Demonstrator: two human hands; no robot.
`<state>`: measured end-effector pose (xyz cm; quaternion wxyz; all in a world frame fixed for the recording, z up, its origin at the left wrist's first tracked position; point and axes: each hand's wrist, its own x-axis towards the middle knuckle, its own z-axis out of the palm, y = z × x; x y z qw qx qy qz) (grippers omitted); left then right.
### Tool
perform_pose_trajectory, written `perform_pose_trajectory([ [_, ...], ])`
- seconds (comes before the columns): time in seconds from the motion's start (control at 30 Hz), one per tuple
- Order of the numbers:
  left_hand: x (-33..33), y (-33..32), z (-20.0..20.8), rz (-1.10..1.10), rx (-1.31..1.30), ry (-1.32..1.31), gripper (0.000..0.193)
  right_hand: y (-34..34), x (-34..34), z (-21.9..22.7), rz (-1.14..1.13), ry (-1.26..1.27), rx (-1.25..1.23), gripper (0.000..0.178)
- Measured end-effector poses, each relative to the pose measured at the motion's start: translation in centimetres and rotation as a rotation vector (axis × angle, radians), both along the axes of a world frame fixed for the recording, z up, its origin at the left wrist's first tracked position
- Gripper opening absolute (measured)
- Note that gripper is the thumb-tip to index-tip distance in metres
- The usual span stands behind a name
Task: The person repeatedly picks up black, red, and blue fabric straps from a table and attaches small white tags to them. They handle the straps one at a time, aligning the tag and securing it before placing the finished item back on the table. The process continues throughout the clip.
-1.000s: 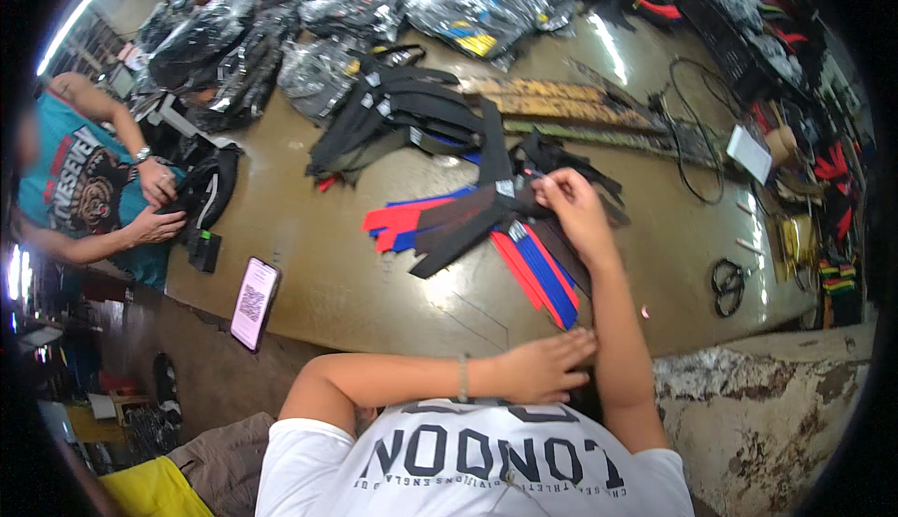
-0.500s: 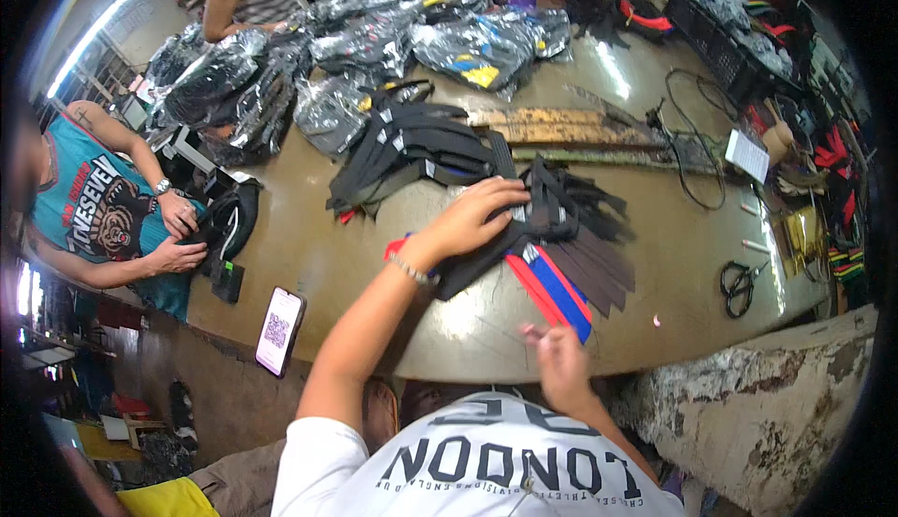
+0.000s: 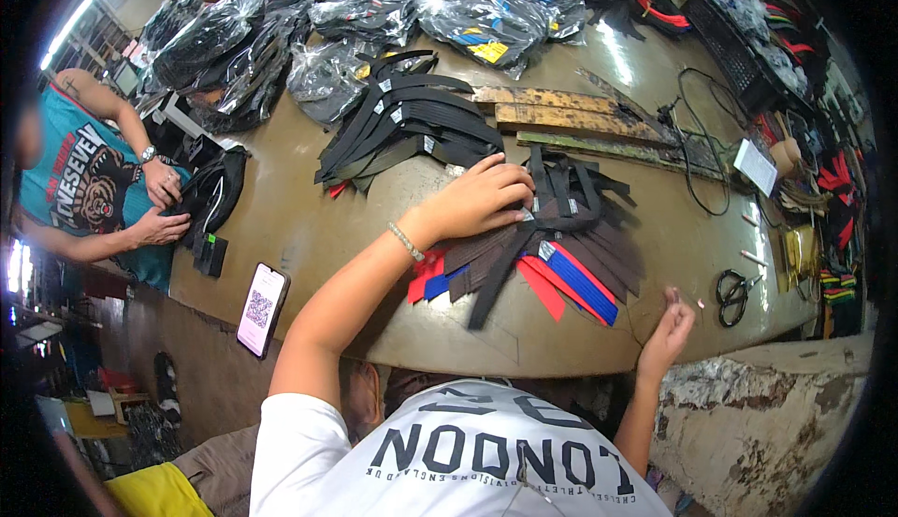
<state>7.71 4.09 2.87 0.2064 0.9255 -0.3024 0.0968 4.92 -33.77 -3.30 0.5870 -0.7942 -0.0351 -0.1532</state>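
Observation:
My left hand (image 3: 482, 199) lies over the upper part of a fanned bundle of fabric straps (image 3: 599, 255), its fingers bent down onto them. Most straps are black or dark brown. Red-and-blue striped ones (image 3: 582, 285) poke out at the near side, and small white labels show near the gathered end. One black strap (image 3: 494, 283) slants toward me across the others. To the right of the bundle, apart from it, my right hand (image 3: 664, 334) is raised with fingers closed in a pinch. What it holds, if anything, is too small to make out.
A pile of black straps (image 3: 412, 119) and plastic-wrapped packs (image 3: 486, 26) lie beyond. Wooden bars (image 3: 580, 124), a cable (image 3: 687, 143) and black-handled scissors (image 3: 731, 297) are rightward. A phone (image 3: 262, 309) lies at the near left edge. A co-worker (image 3: 94, 180) handles black goods at left.
My right hand has moved right, away from the straps. The bundle is spread wider, with a black strap and red and blue ends now showing at its left. The whole view has shifted slightly.

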Motion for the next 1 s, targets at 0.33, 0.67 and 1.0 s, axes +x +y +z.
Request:
perform_pose_trajectory([
  [0.33, 0.8, 3.9, 6.5, 0.428, -0.412, -0.385, 0.013, -1.4, 0.7, -1.4, -0.006, 0.024, 0.149, 0.020],
  [0.67, -1.9, 14.1, -3.2, 1.123, 0.091, 0.004, 0.125, -1.2, 0.7, -1.0, -0.009, 0.020, 0.130, 0.021],
  [1.0, -4.7, 8.8, -4.9, 1.060, 0.126, -0.182, 0.069, -0.5, 0.2, 0.0, -0.010, 0.068, 0.047, 0.020],
])
